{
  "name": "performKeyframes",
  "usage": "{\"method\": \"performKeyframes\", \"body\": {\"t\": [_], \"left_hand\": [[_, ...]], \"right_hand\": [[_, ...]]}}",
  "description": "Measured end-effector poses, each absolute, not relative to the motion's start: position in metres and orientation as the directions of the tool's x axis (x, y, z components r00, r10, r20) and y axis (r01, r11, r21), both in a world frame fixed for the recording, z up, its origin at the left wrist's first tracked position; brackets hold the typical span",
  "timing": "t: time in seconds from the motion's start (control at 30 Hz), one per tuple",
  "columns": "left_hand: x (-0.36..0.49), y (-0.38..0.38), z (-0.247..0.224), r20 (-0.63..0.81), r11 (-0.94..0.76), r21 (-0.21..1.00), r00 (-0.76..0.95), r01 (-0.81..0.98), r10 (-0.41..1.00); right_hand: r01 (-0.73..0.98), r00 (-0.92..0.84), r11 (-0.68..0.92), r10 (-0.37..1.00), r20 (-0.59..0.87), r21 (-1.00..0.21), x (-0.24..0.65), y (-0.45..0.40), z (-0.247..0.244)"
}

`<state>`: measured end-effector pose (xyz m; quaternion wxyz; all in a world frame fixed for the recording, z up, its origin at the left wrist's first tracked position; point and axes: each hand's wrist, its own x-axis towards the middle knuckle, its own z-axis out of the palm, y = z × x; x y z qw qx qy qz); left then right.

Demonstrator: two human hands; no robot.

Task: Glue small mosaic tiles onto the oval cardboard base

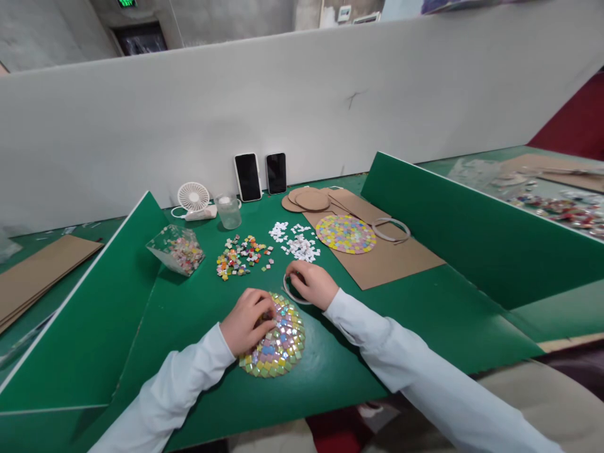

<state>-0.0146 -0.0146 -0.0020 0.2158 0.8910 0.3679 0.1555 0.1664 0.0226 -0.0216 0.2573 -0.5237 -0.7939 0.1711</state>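
A round mosaic disc [278, 352] of shiny yellow, green, pink and blue square tiles lies flat on the green table. My left hand [250, 319] rests over its upper left part, fingers bent, with a gap between thumb and index finger. Just to the upper right, my right hand [314, 284] curls its fingers at the edge of a thin white ring [286, 288], covering part of it. Beyond the hands are loose colored tiles [236, 257] and a pile of small white squares [304, 247].
A second mosaic disc [346, 234] and another white ring [394, 238] lie on cardboard [377, 270], near round cardboard discs [314, 199]. A clear tile container [182, 251], cup [229, 212], small fan [193, 198] and two phones [248, 177] stand behind. Green panels [472, 233] border the sides.
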Motion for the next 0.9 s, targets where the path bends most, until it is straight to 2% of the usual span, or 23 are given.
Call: {"method": "performKeyframes", "body": {"t": [0.3,0.57,0.7,0.9], "left_hand": [[-0.013,-0.015,-0.003,0.128,-0.635,0.476,0.667,0.608,0.734],[-0.017,-0.011,0.004,0.162,-0.601,0.536,0.626,0.593,0.763],[-0.021,-0.008,0.006,0.177,-0.600,0.518,0.610,0.609,0.772],[-0.025,-0.004,0.010,0.149,-0.657,0.482,0.684,0.580,0.714]], "right_hand": [[0.744,-0.328,0.402,0.916,0.232,-0.534,0.167,0.023,-0.024],[0.748,-0.323,0.392,0.920,0.223,-0.536,0.166,0.022,-0.022],[0.745,-0.323,0.390,0.921,0.220,-0.541,0.166,0.022,-0.021],[0.747,-0.326,0.387,0.922,0.210,-0.541,0.166,0.022,-0.021]]}}
